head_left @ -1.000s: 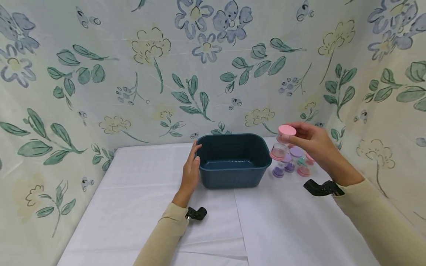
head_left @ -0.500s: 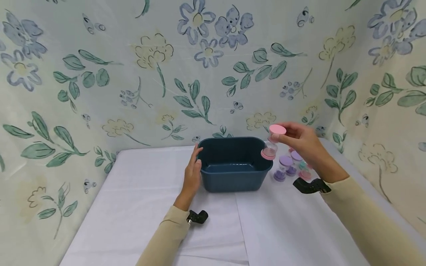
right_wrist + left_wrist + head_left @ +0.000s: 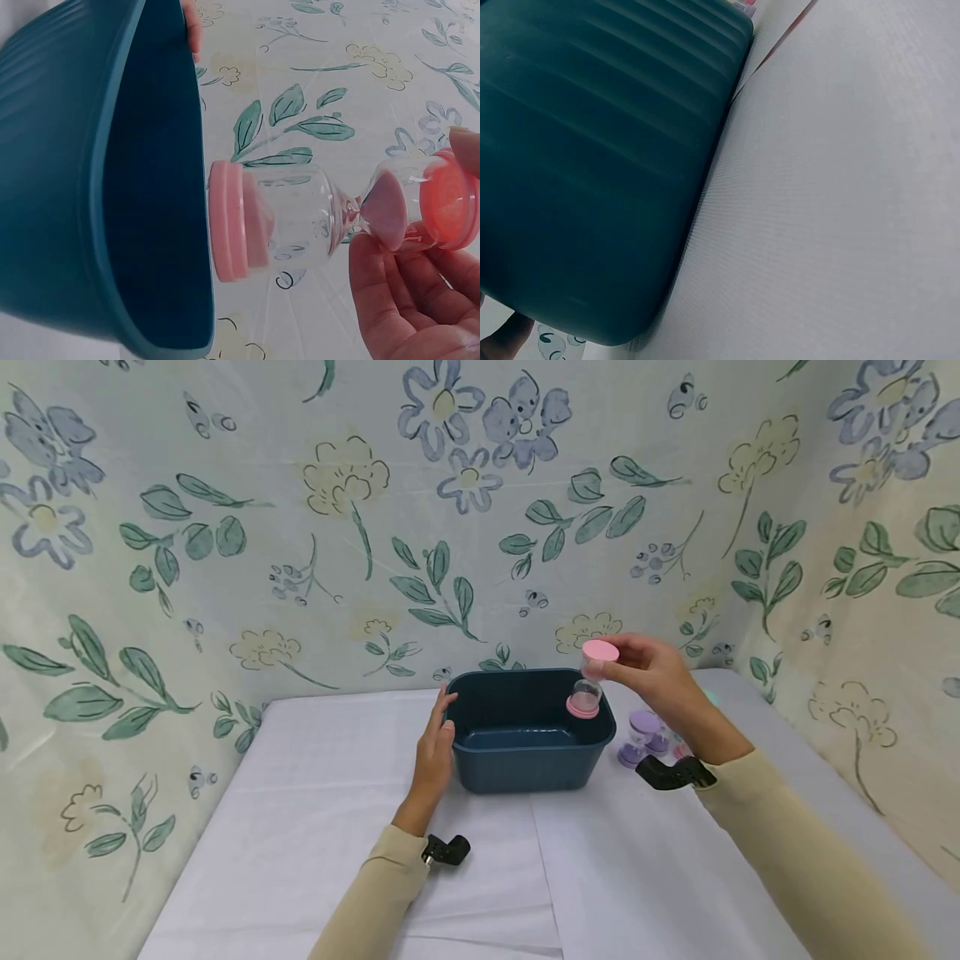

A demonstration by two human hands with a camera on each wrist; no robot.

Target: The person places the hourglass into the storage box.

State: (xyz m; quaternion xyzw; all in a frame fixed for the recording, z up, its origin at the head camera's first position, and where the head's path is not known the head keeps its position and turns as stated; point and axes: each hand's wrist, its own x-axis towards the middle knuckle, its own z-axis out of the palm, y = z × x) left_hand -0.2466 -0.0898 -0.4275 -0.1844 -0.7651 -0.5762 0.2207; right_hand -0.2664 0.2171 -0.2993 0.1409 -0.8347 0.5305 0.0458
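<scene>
My right hand grips a pink-capped hourglass by its upper end and holds it upright. The clear glass and pink sand show in the right wrist view, with fingers curled below the cap and its lower base close to the rim of the dark teal bin. In the head view the hourglass overlaps the bin's right half, above its opening. My left hand rests against the bin's left end, fingers fairly straight along the rim. A fingertip shows past the bin's edge in the left wrist view.
Purple-capped hourglasses stand right of the bin, with pink and teal ones partly hidden behind my right wrist. A white cloth covers the table. Floral-patterned sheets rise behind and at both sides.
My right hand has carried the pink hourglass leftward from over the group of hourglasses to over the bin. My left hand stays at the bin's left end.
</scene>
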